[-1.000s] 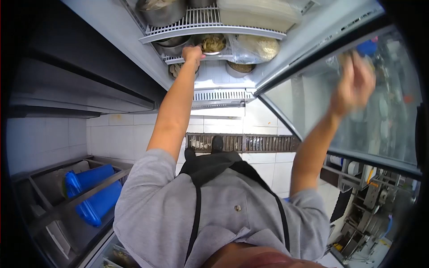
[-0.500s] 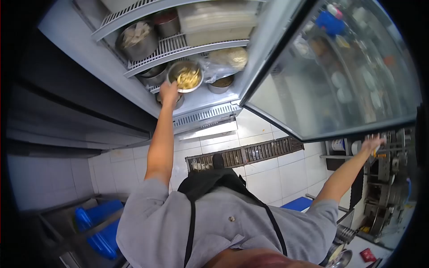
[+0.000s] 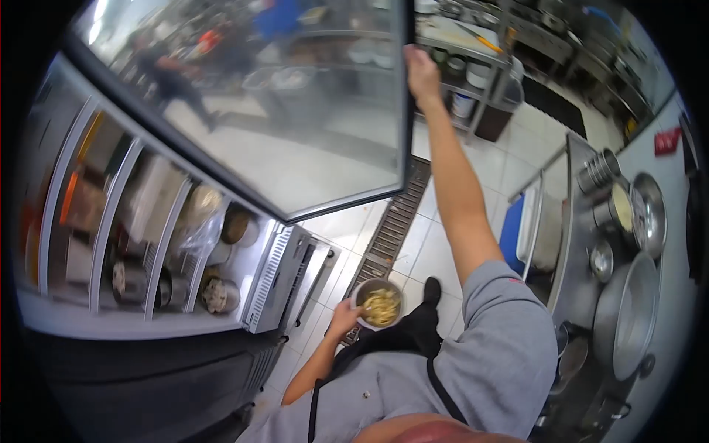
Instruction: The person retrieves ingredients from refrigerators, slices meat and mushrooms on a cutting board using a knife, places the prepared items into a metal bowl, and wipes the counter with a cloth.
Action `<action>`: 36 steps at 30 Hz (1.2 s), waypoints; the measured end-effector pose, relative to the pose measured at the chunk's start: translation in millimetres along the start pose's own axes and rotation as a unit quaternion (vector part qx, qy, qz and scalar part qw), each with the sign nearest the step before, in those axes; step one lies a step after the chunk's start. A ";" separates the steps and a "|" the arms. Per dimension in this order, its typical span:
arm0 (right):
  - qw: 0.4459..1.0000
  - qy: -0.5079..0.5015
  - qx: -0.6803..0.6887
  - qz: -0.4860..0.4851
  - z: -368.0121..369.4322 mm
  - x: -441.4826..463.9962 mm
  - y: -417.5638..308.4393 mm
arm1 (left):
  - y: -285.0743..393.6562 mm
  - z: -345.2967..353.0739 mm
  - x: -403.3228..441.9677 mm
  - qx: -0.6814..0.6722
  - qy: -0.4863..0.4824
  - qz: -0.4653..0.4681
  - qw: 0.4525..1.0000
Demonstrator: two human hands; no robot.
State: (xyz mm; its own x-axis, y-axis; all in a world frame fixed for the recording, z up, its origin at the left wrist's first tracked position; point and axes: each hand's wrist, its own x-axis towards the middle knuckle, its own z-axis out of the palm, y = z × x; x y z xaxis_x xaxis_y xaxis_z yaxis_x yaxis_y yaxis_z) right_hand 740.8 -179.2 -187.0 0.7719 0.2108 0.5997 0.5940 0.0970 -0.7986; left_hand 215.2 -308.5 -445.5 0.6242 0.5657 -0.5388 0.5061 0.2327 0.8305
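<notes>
Well, left hand [image 3: 345, 317] pinching round metal bowl [image 3: 366, 290] (yellowish strips [image 3: 382, 308] inside); right hand [image 3: 422, 72] gripping glass door [image 3: 295, 148], dark-framed

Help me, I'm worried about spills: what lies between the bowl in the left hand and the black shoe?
In the head view, only a narrow, bare stretch of pale tiled floor shows between the bowl and the black shoe.

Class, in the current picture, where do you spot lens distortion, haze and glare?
Head view: shelf edges bow and the corners go black; same head view: the scene through the glass door looks hazy and soft; head view again: bright patches glare at upper left.
</notes>
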 end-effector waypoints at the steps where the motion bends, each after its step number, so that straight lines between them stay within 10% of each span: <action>1: 0.999 -0.037 0.016 0.007 -22.6 -15.6 -3.8 | 32.9 37.2 7.4 0.040 -0.050 0.015 0.998; 4: 0.994 -0.077 -0.005 -0.076 -100.3 -76.2 -59.4 | 92.9 138.7 55.2 0.106 -0.161 0.023 0.981; 10: 0.821 -0.541 0.184 0.006 -179.8 -97.9 -3.2 | 143.6 263.3 157.2 0.120 -0.173 0.053 0.976; 14: 0.904 -0.425 -0.033 -0.040 -212.2 -39.4 201.0 | 151.1 228.8 232.6 0.070 -0.024 0.063 0.995; 15: 0.928 -0.307 -0.208 -0.017 -258.4 -39.0 303.4 | 143.2 221.0 268.5 0.026 0.028 0.205 0.978; 16: 0.802 -0.304 -0.488 -0.160 -330.7 -24.5 341.6 | 164.6 197.3 284.2 0.139 0.018 0.125 0.982; 18: 0.569 -0.468 -0.674 0.054 -499.6 -23.8 360.7 | 178.1 190.0 313.4 -0.112 0.039 0.030 0.992; 21: 0.493 -0.538 -0.683 -0.007 -572.0 -23.5 319.9 | 194.8 182.8 365.0 -0.089 0.158 -0.041 0.983; 22: 0.601 -0.483 -0.633 0.076 -577.3 -26.4 314.0 | 188.9 183.0 369.6 -0.091 0.179 -0.060 0.978; 30: 0.662 -0.463 -0.577 0.121 -589.2 -9.7 328.2 | 273.5 154.9 487.1 -0.236 0.244 -0.144 0.929; 36: 0.576 -0.533 -0.605 0.136 -609.1 -30.0 352.4 | 382.7 130.8 542.3 -0.403 0.287 -0.103 0.863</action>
State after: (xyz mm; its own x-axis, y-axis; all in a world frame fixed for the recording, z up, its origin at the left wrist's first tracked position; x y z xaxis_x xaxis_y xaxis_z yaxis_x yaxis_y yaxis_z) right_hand 1064.9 -743.8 -455.7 0.6789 0.5984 -0.4255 0.7053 -0.6926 0.1512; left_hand 825.2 -16.2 -438.4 0.0548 0.6911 -0.7207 -0.1519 0.7191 0.6781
